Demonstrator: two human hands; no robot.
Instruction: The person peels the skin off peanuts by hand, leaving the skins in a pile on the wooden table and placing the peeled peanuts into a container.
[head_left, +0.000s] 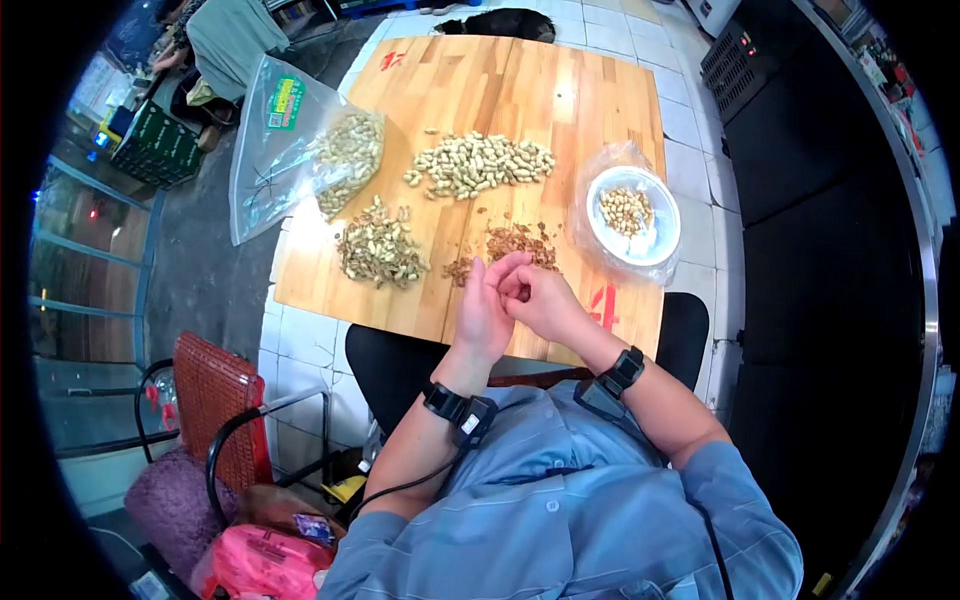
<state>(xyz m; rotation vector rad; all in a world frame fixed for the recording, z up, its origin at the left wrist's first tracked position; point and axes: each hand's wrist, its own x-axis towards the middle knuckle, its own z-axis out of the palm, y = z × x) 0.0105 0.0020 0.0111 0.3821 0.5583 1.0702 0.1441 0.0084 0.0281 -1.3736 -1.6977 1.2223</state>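
My left hand (484, 312) and my right hand (548, 304) meet over the near edge of the wooden table. The left is cupped, its fingers curving toward the right; the right has its fingers curled in a pinch against it. Whatever lies between them is too small or hidden to make out. Just beyond my fingertips is a scatter of reddish-brown peanut skins (522, 243). To the left sits a heap of cracked peanut shells (380, 248), and farther back a pile of unshelled peanuts (480, 164). Shelled peanuts (626, 211) lie in a white bowl (662, 240) at right.
A clear plastic bag (275, 160) partly filled with unshelled peanuts leans over the table's left edge. Clear plastic surrounds the bowl. A red-brown woven chair (215, 400) stands lower left, and a dark cabinet (810, 250) at right. Behind the table (430, 80) lies a dark animal (505, 24).
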